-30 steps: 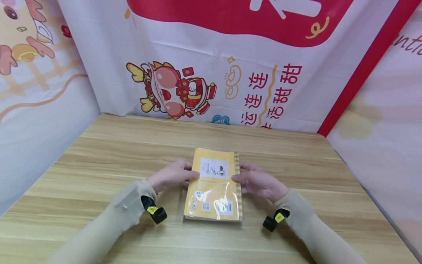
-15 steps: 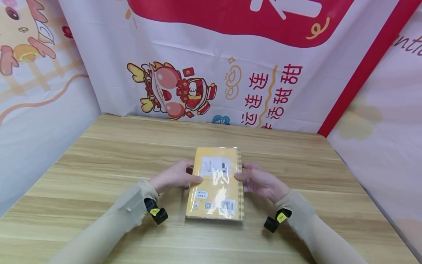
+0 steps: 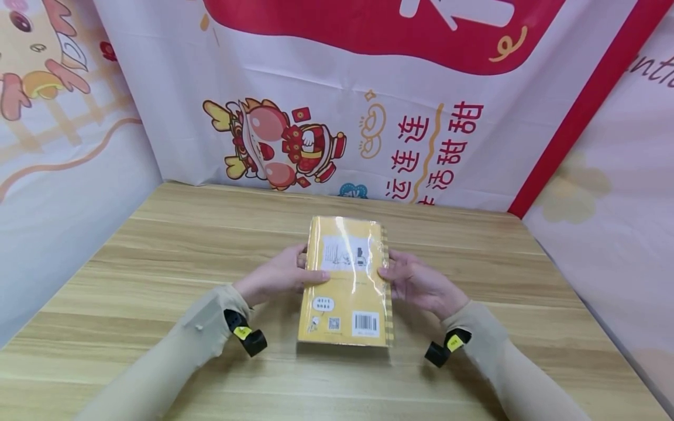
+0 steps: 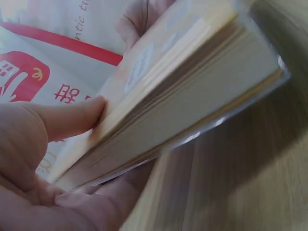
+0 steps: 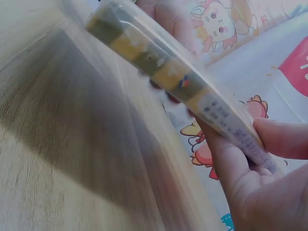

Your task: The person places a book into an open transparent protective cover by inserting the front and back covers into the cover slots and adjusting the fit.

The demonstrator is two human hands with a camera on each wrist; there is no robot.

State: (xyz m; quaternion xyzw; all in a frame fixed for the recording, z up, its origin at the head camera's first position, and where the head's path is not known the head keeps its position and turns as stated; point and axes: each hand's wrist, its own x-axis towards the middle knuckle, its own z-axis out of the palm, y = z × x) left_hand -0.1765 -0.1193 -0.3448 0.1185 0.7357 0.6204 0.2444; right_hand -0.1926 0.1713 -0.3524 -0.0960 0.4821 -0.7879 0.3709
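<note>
Both hands hold a thick yellow book (image 3: 344,292) in a clear plastic cover, its back with a barcode facing up. My left hand (image 3: 281,273) grips the left edge, thumb on top and fingers underneath. In the left wrist view the page block of the book (image 4: 207,106) shows beside that thumb. My right hand (image 3: 423,283) pinches the spine side, thumb on the cover. Seen from the right wrist, the checked spine of the book (image 5: 159,67) is tilted above the table, with a shadow below. Fingers under the book are mostly hidden in the head view.
A wood-grain table (image 3: 184,263) lies under the book. Behind it hangs a white and red printed cloth (image 3: 337,76), with more printed cloth on the left and right sides. Each wrist carries a black strap with a small camera (image 3: 255,343).
The book has risen off the table and shifted slightly away from me, its far end tilting up. Both hands keep their hold and move with it.
</note>
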